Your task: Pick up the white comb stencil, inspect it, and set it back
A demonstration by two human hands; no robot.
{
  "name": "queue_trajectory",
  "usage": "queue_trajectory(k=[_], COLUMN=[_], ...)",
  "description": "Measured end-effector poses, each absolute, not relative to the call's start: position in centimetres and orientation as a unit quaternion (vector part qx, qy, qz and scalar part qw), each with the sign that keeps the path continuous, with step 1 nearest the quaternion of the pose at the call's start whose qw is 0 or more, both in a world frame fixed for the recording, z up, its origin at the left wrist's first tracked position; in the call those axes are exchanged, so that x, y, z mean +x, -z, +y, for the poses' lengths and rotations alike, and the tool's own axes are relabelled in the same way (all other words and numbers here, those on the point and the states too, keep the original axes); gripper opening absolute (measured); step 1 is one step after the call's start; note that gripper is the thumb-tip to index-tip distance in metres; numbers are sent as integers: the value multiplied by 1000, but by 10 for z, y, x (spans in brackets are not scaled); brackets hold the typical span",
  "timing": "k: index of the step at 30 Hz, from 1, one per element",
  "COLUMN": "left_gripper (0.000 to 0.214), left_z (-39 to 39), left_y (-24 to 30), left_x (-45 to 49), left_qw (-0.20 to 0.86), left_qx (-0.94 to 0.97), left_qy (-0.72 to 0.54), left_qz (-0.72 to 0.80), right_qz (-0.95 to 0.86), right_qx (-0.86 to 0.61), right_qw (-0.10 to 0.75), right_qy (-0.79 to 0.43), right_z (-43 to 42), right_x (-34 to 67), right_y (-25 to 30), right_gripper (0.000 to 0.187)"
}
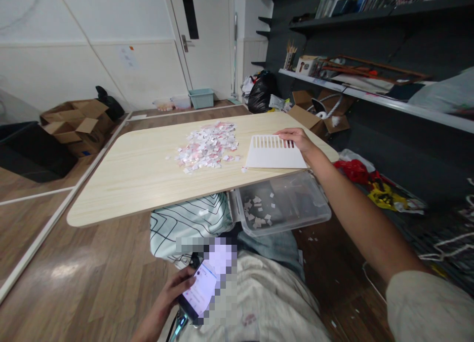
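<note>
My right hand (296, 138) reaches across the light wooden table (126, 179) and rests its fingers on the far right corner of a white slotted plastic sheet (274, 153). Left of the sheet lies a heap of small white and pink paper tags (207, 148). My left hand (168, 295) is low over my lap, gripping a phone (200, 290) with its screen lit. A clear plastic bin (283, 201) holding a few tags sits under the table's near edge, beside a striped cushion (188, 223).
Open cardboard boxes (76, 122) stand on the wooden floor at the left. Dark shelves (370, 93) with clutter line the right wall, with bags and boxes beneath. A teal tub (202, 97) sits by the door at the back.
</note>
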State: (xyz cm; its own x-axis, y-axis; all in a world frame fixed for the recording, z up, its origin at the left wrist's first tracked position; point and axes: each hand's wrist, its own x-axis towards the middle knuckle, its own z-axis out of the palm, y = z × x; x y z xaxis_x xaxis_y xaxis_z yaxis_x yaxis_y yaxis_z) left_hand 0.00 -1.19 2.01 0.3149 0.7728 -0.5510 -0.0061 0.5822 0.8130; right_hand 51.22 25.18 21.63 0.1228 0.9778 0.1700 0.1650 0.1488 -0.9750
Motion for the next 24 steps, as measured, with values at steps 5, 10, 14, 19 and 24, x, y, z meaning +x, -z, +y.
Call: queue_trajectory(k=[5, 10, 14, 19, 24], left_gripper=[51, 66, 70, 68, 62], left_z=[-23, -8, -4, -5, -3], left_y=[-23, -5, 4, -2, -18], left_x=[-1, -2, -3, -1, -2], left_qw=[695, 725, 720, 736, 734], left_qx=[355, 350, 342, 349, 358], left_qy=[-306, -271, -285, -282, -269], left_qz=[546, 528, 533, 508, 510], right_qz=[-538, -531, -534, -538, -544], right_qx=[-528, -529, -525, -537, -536], right_qw=[533, 535, 535, 526, 526], right_qy=[-384, -389, -391, -382, -374], right_z=[254, 255, 254, 253, 253], right_x=[512, 513, 512, 512, 515], right_y=[-216, -215, -216, -216, -214], right_gripper=[32, 31, 30, 34, 35])
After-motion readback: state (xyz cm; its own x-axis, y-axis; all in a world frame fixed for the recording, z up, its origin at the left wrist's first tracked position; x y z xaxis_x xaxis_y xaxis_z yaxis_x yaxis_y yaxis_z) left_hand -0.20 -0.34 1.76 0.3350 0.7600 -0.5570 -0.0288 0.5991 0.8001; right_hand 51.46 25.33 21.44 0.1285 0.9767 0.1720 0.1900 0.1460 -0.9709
